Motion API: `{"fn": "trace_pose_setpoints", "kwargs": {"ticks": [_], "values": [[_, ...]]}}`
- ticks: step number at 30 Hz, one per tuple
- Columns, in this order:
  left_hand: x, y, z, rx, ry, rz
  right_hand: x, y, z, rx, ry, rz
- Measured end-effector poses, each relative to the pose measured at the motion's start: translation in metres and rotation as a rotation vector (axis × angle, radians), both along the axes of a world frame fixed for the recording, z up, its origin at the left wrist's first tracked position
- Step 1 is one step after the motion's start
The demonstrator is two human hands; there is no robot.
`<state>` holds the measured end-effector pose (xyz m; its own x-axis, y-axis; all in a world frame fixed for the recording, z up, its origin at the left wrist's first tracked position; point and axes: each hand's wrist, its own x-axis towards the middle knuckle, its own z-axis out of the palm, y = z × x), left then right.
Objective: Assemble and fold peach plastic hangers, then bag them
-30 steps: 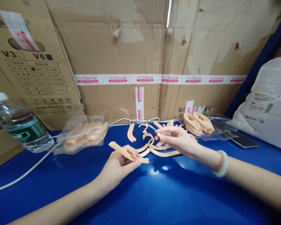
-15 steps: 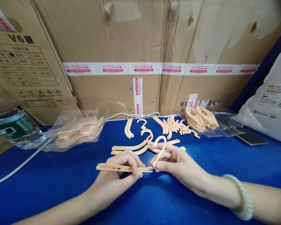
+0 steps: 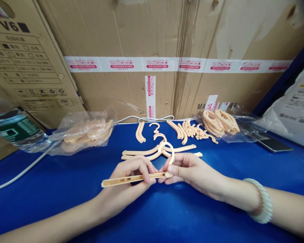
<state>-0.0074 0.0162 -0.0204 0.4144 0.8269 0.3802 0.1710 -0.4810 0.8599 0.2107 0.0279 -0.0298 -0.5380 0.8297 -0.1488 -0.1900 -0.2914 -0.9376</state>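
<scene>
My left hand is closed around a beige plastic hanger arm, its slotted side facing me. Between the thumb and fingers of my right hand is a beige hanger hook, curve upward. The hook's base meets the right end of the arm; whether the two are locked together I cannot tell. Just beyond my hands, two hangers with hooks lie on the blue tabletop, partly hidden by the held hook and my fingers.
Behind lie loose hanger arms, a single hook and a pile of hooks. Bagged hanger parts sit left, more bagged parts right. A bottle, a cable, a phone and cardboard boxes surround them.
My right hand has moved the hook left and down onto the end of the hanger arm, closing the small gap. The arm has tilted slightly, showing more of its slotted side.
</scene>
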Motion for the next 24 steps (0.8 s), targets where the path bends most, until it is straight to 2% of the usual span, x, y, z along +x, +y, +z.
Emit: {"fn": "trace_pose_setpoints", "kwargs": {"ticks": [5, 16, 24], "values": [[0.002, -0.001, 0.001, 0.024, 0.009, -0.012, 0.0, -0.001, 0.002, 0.001, -0.04, 0.031], [0.0, 0.0, -0.001, -0.015, 0.07, -0.017, -0.011, -0.005, -0.003, 0.126, -0.089, -0.084], [0.001, -0.002, 0.001, -0.113, 0.103, 0.008, -0.013, -0.007, -0.007, 0.201, -0.096, -0.121]]}}
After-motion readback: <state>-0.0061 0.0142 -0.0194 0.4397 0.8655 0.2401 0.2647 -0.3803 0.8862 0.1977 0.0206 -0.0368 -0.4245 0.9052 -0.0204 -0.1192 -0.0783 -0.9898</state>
